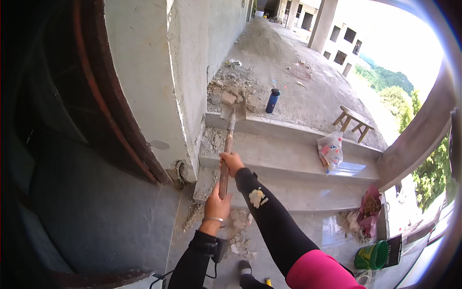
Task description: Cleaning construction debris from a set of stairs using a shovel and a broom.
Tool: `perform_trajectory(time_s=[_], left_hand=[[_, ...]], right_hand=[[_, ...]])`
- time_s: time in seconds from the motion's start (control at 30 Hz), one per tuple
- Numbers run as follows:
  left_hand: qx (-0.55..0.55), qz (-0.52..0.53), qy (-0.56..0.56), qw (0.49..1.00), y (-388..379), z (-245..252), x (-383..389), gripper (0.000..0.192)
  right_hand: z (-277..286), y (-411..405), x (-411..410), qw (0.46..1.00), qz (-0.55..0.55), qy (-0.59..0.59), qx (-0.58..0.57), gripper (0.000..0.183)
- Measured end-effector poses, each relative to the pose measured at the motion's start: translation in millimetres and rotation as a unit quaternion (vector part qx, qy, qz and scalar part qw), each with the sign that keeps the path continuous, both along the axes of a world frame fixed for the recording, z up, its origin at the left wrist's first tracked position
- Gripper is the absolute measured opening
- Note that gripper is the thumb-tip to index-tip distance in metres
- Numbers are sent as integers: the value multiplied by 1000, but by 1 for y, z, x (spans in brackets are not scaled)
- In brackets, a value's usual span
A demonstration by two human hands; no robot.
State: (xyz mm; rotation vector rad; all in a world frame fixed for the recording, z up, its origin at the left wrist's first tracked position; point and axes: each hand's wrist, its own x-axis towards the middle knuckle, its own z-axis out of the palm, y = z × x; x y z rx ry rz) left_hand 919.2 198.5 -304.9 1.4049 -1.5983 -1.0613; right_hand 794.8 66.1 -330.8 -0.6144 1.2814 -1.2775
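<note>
Both my hands grip the wooden handle of a shovel (228, 144) that points away from me. My left hand (217, 207), with a metal bracelet at the wrist, holds the near end of the handle. Farther up the shaft, my right hand (231, 163) is closed around it. The metal blade carries chunks of rubble (231, 96) and is above the edge of the top step, by a heap of broken masonry (216, 88) at the wall. More rubble bits (236, 238) lie on the tiled floor below the steps.
Stone steps (288, 144) rise ahead. A blue bottle (272, 101) and a wooden stool (353, 120) stand on the upper level, with a sand pile (265, 39) beyond. A filled plastic bag (330, 151) sits on a step. At right are a wrapped bouquet (370, 211) and a green bucket (371, 255).
</note>
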Motion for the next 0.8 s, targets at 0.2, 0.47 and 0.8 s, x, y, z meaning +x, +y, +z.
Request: perform_trajectory(time_s=[0.2,0.47,0.8], left_hand=[[140,11,5,990,109,-29,44,56],[422,-55,-189,885,359,-56,174,57],[429,-247,-115,862,392,-74,211,70]], right_hand=[[-84,113,43,985,51,135,90,18],[-136,399,164,897,27,-202,392,12],[-195,493,191,872,-66,-85,478,16]])
